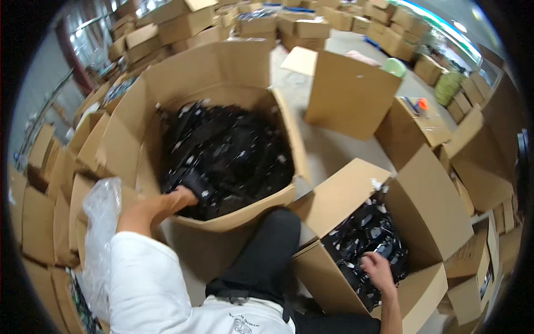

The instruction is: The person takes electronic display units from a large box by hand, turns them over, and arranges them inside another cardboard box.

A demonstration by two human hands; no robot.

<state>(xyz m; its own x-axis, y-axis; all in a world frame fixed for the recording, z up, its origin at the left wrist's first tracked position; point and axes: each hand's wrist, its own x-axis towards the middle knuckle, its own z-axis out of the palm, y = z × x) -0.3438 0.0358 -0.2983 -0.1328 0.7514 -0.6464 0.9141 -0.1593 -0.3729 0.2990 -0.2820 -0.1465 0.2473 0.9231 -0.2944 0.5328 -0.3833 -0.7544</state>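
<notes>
A large open cardboard box (pixel 222 67) stands in front of me, its bottom heaped with black, glossy items (pixel 239 150) that carry small white tags. My left hand (pixel 182 196) reaches over its near left side and is closed on a black item (pixel 196 182) with a small white mark. That item hides part of the fingers. To the right, a smaller open carton (pixel 322 273) holds similar black pieces (pixel 364 228), some in shiny wrapping. Over these is my right hand (pixel 379 270), its fingers curled together; whatever they may hold is too small to make out.
Clear plastic sheeting (pixel 100 234) hangs beside my left arm. A cardboard sheet (pixel 350 94) stands upright beyond the boxes. An orange tape roll (pixel 423 104) lies on a carton at the right. Stacked cartons (pixel 178 25) surround the area, and a green sack (pixel 448 86) stands far right.
</notes>
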